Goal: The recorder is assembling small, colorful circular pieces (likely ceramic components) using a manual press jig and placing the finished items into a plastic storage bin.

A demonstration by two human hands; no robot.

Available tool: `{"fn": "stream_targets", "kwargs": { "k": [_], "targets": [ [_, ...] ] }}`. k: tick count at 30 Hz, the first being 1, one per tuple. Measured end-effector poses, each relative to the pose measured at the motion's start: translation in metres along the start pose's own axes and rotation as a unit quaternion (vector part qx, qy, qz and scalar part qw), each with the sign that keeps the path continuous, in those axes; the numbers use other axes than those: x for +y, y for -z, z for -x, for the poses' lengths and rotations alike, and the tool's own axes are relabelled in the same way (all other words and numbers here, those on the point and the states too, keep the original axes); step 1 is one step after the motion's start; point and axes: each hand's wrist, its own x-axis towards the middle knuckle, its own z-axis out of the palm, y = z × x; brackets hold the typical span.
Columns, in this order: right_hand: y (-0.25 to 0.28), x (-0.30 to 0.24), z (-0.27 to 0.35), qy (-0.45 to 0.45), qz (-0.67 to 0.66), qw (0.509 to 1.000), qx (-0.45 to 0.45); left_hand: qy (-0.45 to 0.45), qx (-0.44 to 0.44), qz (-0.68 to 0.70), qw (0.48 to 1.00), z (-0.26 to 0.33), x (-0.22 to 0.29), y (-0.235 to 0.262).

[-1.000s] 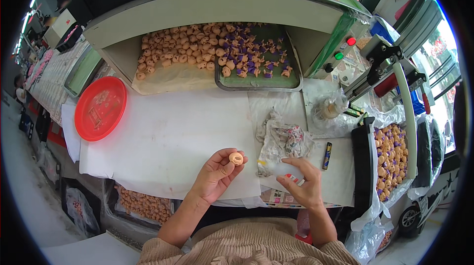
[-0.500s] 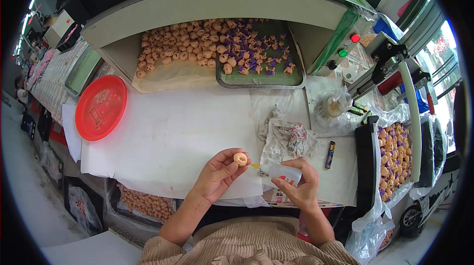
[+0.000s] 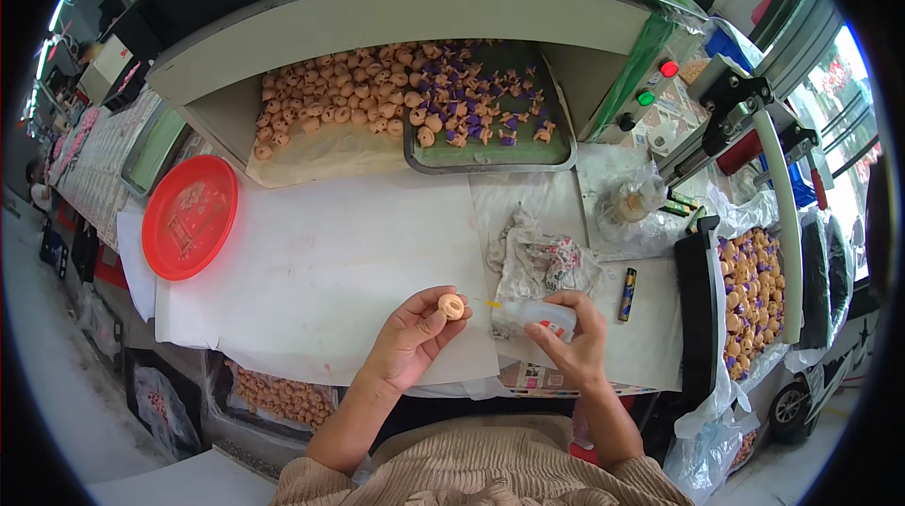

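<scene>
Between the thumb and fingers of my left hand (image 3: pixel 406 334) is a small flesh-coloured doll head (image 3: pixel 452 306), its hollow opening showing. My right hand (image 3: pixel 577 344) is closed round a translucent squeeze bottle (image 3: pixel 539 314) with a thin yellow-based needle tip (image 3: pixel 490 303). The tip points left toward the head, a short gap apart from it. Both hands are above the near edge of the white paper (image 3: pixel 330 270). Many similar heads (image 3: pixel 349 82) lie piled under the shelf. Beside them, a green-bottomed tray (image 3: pixel 500 155) holds small figure bodies with purple parts.
A red round plate (image 3: pixel 226 223) stands at the left. A crumpled cloth (image 3: pixel 547 261) and a dark marker-like tube (image 3: pixel 628 294) lie right of the paper. Farther right are a black crate (image 3: pixel 699 318) of figures and a lever press (image 3: pixel 731 120).
The bottle has turned more level, and its tip now points at the head. The head has tilted slightly in my left hand. The whole view has shifted a little.
</scene>
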Motion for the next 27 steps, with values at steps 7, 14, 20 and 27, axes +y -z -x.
{"fn": "stream_targets", "kwargs": {
  "k": [7,14,20,27],
  "targets": [
    [0.003,0.012,-0.019,-0.074,0.044,0.995,-0.051,-0.016,-0.010,0.117,0.993,0.001,0.003,-0.001],
    [0.011,-0.001,-0.102,0.174,0.156,0.972,0.022,-0.016,-0.018,0.159,0.987,0.007,0.008,-0.004],
    [-0.021,0.010,-0.212,0.135,0.300,0.944,0.034,-0.016,-0.027,0.148,0.989,0.020,0.011,-0.018],
    [-0.045,0.050,-0.237,0.063,0.259,0.962,-0.061,-0.001,-0.035,0.156,0.987,0.035,0.014,-0.025]
  ]
}}
